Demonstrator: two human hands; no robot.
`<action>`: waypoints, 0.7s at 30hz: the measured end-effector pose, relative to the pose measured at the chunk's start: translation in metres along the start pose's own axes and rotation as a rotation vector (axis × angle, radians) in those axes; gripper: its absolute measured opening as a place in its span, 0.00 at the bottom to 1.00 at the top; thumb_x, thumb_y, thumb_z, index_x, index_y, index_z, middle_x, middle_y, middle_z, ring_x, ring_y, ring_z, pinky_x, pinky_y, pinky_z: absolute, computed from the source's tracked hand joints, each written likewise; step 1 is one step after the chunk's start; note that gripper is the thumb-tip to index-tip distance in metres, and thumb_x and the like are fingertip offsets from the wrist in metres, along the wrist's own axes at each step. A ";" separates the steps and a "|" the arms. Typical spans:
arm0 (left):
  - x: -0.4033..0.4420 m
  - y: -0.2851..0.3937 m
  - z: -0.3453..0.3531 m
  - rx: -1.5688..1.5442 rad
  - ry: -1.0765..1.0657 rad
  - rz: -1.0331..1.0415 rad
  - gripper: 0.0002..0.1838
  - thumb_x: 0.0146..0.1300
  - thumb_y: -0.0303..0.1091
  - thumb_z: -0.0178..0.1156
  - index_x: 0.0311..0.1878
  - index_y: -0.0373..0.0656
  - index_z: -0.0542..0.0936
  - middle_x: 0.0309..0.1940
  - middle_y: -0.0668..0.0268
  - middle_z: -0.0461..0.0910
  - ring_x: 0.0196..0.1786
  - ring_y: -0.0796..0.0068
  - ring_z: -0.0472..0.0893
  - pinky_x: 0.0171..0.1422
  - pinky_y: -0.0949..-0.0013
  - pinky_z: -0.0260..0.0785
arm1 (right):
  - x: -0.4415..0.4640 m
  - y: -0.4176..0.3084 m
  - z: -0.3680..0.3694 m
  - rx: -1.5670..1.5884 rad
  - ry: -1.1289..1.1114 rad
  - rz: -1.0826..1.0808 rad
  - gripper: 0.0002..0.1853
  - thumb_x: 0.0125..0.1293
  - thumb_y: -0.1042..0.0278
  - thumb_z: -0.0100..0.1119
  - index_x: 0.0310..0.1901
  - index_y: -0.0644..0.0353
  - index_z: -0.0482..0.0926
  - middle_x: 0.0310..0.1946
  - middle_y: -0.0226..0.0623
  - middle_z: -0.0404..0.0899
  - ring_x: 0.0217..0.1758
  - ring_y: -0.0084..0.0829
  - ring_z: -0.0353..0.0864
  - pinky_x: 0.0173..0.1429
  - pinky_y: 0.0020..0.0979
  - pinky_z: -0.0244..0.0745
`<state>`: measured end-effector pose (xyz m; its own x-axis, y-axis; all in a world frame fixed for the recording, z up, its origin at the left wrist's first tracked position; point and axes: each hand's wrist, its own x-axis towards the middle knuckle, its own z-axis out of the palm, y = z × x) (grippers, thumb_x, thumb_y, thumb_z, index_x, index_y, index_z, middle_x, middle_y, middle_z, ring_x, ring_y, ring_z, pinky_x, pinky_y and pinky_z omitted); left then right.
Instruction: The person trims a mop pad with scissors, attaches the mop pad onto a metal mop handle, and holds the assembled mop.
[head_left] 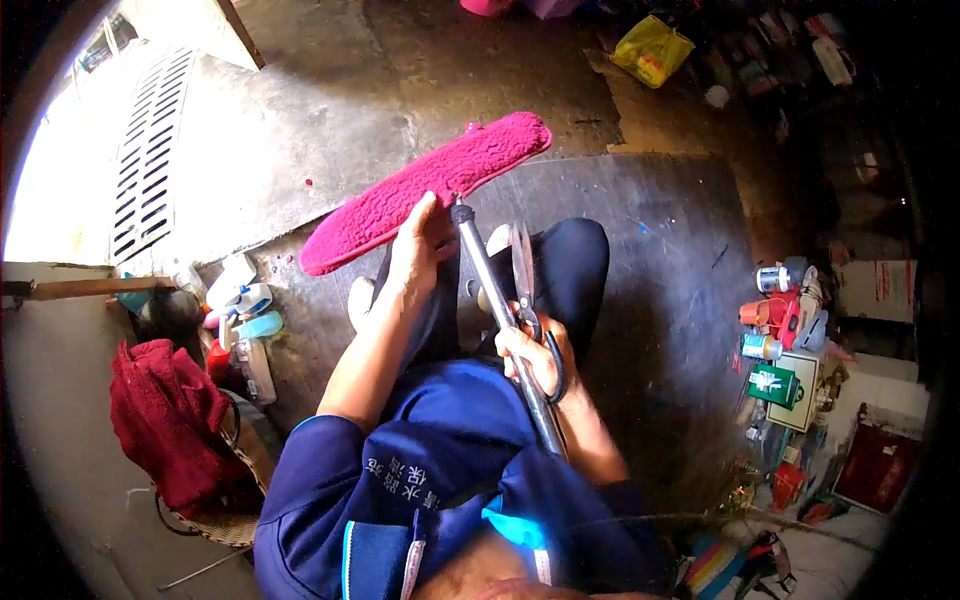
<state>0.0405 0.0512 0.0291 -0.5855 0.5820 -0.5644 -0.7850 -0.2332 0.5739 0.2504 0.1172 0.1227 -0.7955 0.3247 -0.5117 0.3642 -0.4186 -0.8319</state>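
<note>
A long pink fleece pad [425, 190] sits across the upper end of a metal pole [483, 262], which slants down towards the chest. My left hand [418, 245] is at the pad's lower edge beside the pole's top, its thumb up against the fabric; what its fingers grip is partly hidden. Lower down, my right hand [535, 355] is wrapped round the pole and also holds a pair of scissors [523, 270], blades pointing up and black handle loops beside the fingers.
At the left, dark red cloth [170, 425] lies in a wicker basket [252, 455], near several bottles [258, 325]. A yellow bag [652, 50] rests at the upper right. Cans, boxes and a green box [775, 385] crowd the right side. A floor grate [150, 150] is at upper left.
</note>
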 end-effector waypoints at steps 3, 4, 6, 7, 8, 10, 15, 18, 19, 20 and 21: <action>0.019 -0.014 -0.021 -0.045 0.010 0.010 0.13 0.56 0.52 0.60 0.37 0.55 0.80 0.30 0.77 0.79 0.35 0.79 0.75 0.40 0.71 0.61 | -0.001 0.006 0.003 -0.003 0.008 -0.007 0.17 0.66 0.66 0.56 0.54 0.61 0.70 0.24 0.32 0.75 0.18 0.20 0.73 0.23 0.21 0.69; 0.021 -0.015 -0.024 -0.040 0.012 0.018 0.12 0.56 0.51 0.60 0.36 0.56 0.79 0.30 0.76 0.78 0.35 0.78 0.75 0.42 0.69 0.62 | -0.001 0.006 0.002 -0.010 -0.001 -0.006 0.17 0.66 0.66 0.56 0.54 0.61 0.70 0.24 0.32 0.75 0.18 0.20 0.73 0.22 0.21 0.69; 0.017 -0.013 -0.026 -0.037 0.001 0.026 0.11 0.56 0.49 0.60 0.36 0.55 0.80 0.29 0.76 0.78 0.35 0.78 0.75 0.42 0.68 0.63 | -0.003 0.007 0.003 -0.016 -0.010 -0.005 0.18 0.66 0.66 0.56 0.55 0.61 0.70 0.24 0.32 0.75 0.18 0.20 0.73 0.22 0.21 0.69; 0.012 -0.009 -0.023 -0.034 -0.009 0.035 0.10 0.56 0.48 0.60 0.36 0.55 0.80 0.29 0.76 0.78 0.35 0.78 0.75 0.42 0.67 0.63 | -0.003 0.007 0.003 -0.007 -0.004 -0.004 0.18 0.66 0.66 0.56 0.55 0.62 0.70 0.24 0.32 0.75 0.18 0.20 0.73 0.22 0.21 0.69; 0.006 -0.005 -0.020 -0.034 -0.009 0.035 0.10 0.56 0.48 0.60 0.36 0.55 0.80 0.29 0.76 0.78 0.35 0.78 0.75 0.42 0.67 0.63 | -0.003 0.007 0.004 0.003 0.001 -0.003 0.18 0.65 0.66 0.56 0.55 0.62 0.70 0.24 0.32 0.75 0.17 0.20 0.73 0.21 0.21 0.69; -0.008 0.003 -0.008 -0.037 0.032 0.012 0.09 0.57 0.45 0.59 0.37 0.54 0.80 0.29 0.75 0.78 0.35 0.79 0.75 0.43 0.67 0.64 | -0.003 0.004 0.006 -0.008 -0.007 -0.013 0.18 0.66 0.66 0.56 0.55 0.62 0.70 0.24 0.32 0.75 0.17 0.20 0.73 0.21 0.21 0.69; 0.006 -0.005 -0.020 0.010 -0.069 0.021 0.10 0.60 0.46 0.59 0.38 0.53 0.81 0.30 0.76 0.78 0.36 0.81 0.74 0.43 0.70 0.63 | -0.002 0.009 0.006 -0.008 -0.012 -0.016 0.19 0.66 0.65 0.56 0.56 0.61 0.70 0.24 0.33 0.75 0.18 0.20 0.73 0.22 0.21 0.70; -0.005 -0.012 -0.021 0.041 -0.108 0.024 0.14 0.64 0.50 0.57 0.38 0.49 0.79 0.30 0.75 0.75 0.35 0.81 0.73 0.40 0.76 0.63 | -0.001 0.014 0.007 0.051 -0.008 -0.019 0.18 0.66 0.65 0.56 0.56 0.59 0.70 0.24 0.32 0.75 0.18 0.20 0.73 0.22 0.20 0.69; -0.015 -0.014 -0.020 0.054 -0.222 0.007 0.15 0.65 0.52 0.54 0.39 0.51 0.77 0.31 0.75 0.76 0.37 0.81 0.74 0.43 0.74 0.63 | -0.001 0.014 0.006 0.053 0.001 -0.012 0.18 0.66 0.65 0.55 0.56 0.59 0.70 0.24 0.33 0.75 0.18 0.20 0.73 0.22 0.21 0.69; -0.026 -0.016 -0.019 0.069 -0.336 -0.012 0.16 0.66 0.54 0.52 0.40 0.52 0.76 0.33 0.76 0.77 0.39 0.82 0.75 0.46 0.73 0.63 | 0.000 0.014 0.005 0.057 0.011 -0.006 0.18 0.66 0.65 0.55 0.56 0.58 0.70 0.25 0.33 0.75 0.18 0.20 0.72 0.22 0.21 0.69; -0.029 -0.026 -0.025 0.049 -0.466 -0.048 0.16 0.66 0.54 0.51 0.40 0.52 0.74 0.34 0.76 0.78 0.38 0.82 0.76 0.45 0.73 0.64 | 0.001 0.017 0.004 0.059 0.014 -0.009 0.18 0.66 0.65 0.55 0.56 0.58 0.70 0.25 0.33 0.75 0.18 0.20 0.72 0.22 0.21 0.69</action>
<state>0.0724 0.0214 0.0158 -0.3867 0.8815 -0.2711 -0.7921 -0.1669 0.5872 0.2539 0.1066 0.1092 -0.7915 0.3404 -0.5076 0.3275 -0.4651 -0.8225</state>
